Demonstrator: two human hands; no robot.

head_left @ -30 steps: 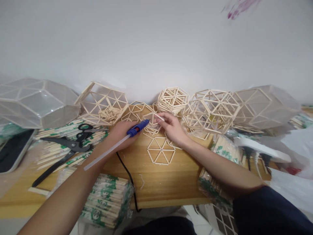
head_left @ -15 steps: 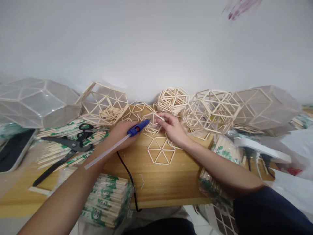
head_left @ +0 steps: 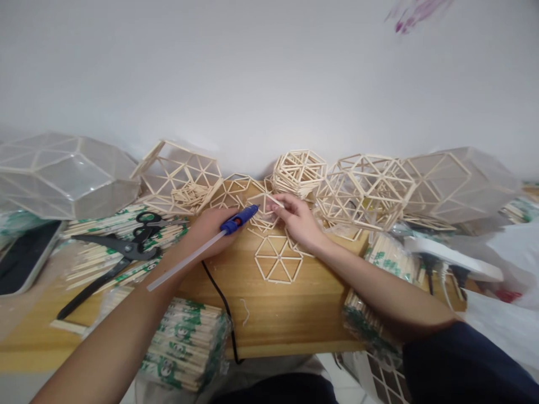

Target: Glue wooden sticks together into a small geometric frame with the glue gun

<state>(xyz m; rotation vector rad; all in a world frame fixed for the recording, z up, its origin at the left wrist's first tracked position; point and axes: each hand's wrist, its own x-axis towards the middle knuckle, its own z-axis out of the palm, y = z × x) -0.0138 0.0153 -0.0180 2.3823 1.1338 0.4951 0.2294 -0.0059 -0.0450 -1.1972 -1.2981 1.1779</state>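
My left hand (head_left: pixel 214 225) is closed around a blue hot glue gun (head_left: pixel 239 220), whose nozzle points right and whose long clear glue stick (head_left: pixel 185 261) sticks out behind. My right hand (head_left: pixel 298 220) pinches the edge of a small wooden stick frame (head_left: pixel 264 203), held just beyond the nozzle. I cannot tell whether the nozzle touches the frame. Below the hands, a flat hexagon of sticks (head_left: pixel 278 259) with spokes meeting at its centre lies on the wooden table (head_left: pixel 290 320).
Stick frames (head_left: pixel 177 174) and a pile of hexagons (head_left: pixel 300 171) line the wall. Covered polyhedra stand left (head_left: pixel 63 174) and right (head_left: pixel 458 179). Black cutters (head_left: pixel 126 249), scissors (head_left: pixel 147 221), wrapped chopsticks (head_left: pixel 185 342), a phone (head_left: pixel 29 258) and a power strip (head_left: pixel 455 258) lie around. A black cord (head_left: pixel 223 303) crosses the table.
Both hands, the glue gun and the stick frame stay almost where they were. Only a very slight shift of the whole view shows.
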